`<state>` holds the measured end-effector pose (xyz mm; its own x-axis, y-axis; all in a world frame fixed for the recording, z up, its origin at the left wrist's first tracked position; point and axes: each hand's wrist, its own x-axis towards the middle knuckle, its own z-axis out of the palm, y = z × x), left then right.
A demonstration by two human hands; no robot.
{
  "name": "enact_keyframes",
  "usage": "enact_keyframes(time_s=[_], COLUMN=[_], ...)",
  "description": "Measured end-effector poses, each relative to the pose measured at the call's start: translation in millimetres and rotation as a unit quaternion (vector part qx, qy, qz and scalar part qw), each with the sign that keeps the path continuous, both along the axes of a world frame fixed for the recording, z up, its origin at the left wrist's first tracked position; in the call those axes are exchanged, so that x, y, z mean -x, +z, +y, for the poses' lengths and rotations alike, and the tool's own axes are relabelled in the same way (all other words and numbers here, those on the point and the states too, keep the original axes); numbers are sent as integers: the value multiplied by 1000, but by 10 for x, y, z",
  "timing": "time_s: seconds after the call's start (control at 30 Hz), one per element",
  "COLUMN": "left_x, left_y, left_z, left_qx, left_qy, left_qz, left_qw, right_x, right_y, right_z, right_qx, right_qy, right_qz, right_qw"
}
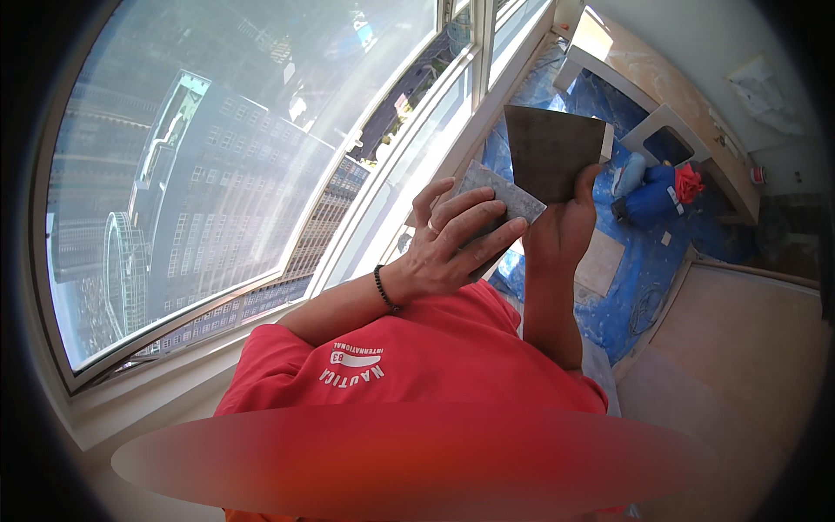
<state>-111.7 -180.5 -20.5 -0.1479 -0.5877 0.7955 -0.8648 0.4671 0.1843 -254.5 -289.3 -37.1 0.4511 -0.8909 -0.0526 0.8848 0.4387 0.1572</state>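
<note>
My right hand (pixel 558 228) is closed on a broad, dark, flat-bladed tool (pixel 550 148) that looks like a wide putty knife. Its blade flares away from the hand, and my thumb lies along the right edge. My left hand (pixel 459 233), with a dark beaded bracelet at the wrist, grips a grey, speckled, straight-edged flat piece (pixel 509 193). Its fingers spread across that piece's face, close beside the dark blade. Whether the grey piece touches the blade or my right hand, I cannot tell. My right fingers and any handle are mostly hidden.
On my left, a large window (pixel 235 174) looks down on tall buildings, with a sill (pixel 165 383) along it. Blue plastic sheeting (pixel 622 300) covers the floor at right, bearing a blue bundle (pixel 654 196) with a red cloth (pixel 689 181). A wooden unit (pixel 670 83) stands behind.
</note>
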Motion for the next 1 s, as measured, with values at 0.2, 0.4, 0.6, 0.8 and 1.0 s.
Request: enact_keyframes(time_s=[0.2, 0.4, 0.6, 0.8, 1.0], left_x=[-322, -243, -365, -289, -290], left_y=[123, 216, 292, 378, 261], left_z=[-384, -283, -365, -105, -114], left_qx=[10, 49, -37, -106, -141], left_qy=[63, 37, 183, 83, 73], left_qz=[35, 23, 99, -138, -126], left_qw=[997, 998, 977, 981, 979], right_x=[-6, -17, -30, -44, -62], right_y=[28, 77, 171, 309, 311], right_z=[108, 75, 92, 107, 176], right_qx=[37, 27, 133, 156, 187], right_qy=[67, 16, -46, -103, -63], right_qz=[-113, -91, 80, 276, 327], right_qw=[991, 995, 987, 943, 924])
